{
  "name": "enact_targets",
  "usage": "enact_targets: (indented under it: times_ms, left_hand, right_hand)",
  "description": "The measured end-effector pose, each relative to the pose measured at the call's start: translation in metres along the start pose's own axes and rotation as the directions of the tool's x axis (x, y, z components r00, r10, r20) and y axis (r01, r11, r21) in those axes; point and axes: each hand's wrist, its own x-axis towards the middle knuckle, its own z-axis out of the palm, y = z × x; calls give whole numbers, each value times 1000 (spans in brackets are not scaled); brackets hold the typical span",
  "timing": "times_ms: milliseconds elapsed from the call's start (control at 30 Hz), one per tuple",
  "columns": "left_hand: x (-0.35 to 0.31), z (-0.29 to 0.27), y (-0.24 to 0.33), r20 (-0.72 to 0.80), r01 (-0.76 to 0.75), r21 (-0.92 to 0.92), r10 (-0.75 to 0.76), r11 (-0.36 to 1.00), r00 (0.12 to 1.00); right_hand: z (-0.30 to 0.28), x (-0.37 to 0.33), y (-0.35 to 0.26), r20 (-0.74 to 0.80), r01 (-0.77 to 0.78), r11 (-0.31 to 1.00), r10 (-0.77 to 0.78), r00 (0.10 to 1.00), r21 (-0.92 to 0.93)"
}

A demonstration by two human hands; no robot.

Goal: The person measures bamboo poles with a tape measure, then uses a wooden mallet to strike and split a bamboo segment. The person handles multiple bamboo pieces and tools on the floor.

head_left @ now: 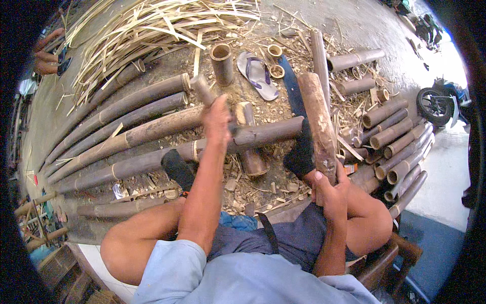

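My left hand (216, 121) is closed around a short tool with a thick, round wooden handle (202, 90). It is smeared by motion, and a dark part beside my fingers is too blurred to name. That hand is over a long brown bamboo pole (258, 138), which lies across a shorter bamboo piece (253, 163); I cannot tell whether the tool touches the pole. In my right hand (331, 190) is a thick, rough wooden club (318, 114), gripped by its lower end and pointing up and away from me. The pole's cut end lies left of the club.
Several long bamboo poles (126, 137) lie at the left. Short cut lengths (400, 134) are stacked at the right. Ahead are an upright bamboo tube (221, 66), a grey flip-flop (258, 76) and a heap of split strips (147, 35). Wood chips litter the floor.
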Motion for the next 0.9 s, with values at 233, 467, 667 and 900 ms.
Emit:
enact_targets:
  times_ms: [233, 467, 667, 900]
  left_hand:
    - [-23, 65, 57, 14, -253, -252, 265, 934, 964]
    - [114, 73, 137, -72, -278, -333, 270, 901, 960]
    - [177, 102, 114, -203, -338, 14, 334, 941, 921]
    - [164, 96, 98, 0, -618, 193, 630, 762, 777]
  right_hand:
    - [-19, 5, 40, -91, 329, 935, -319, 943, 132]
    - [-11, 15, 43, -188, 195, 919, -136, 973, 344]
    - [-9, 19, 36, -88, 402, 870, -394, 915, 286]
    - [-15, 6, 48, -127, 311, 844, -284, 950, 437]
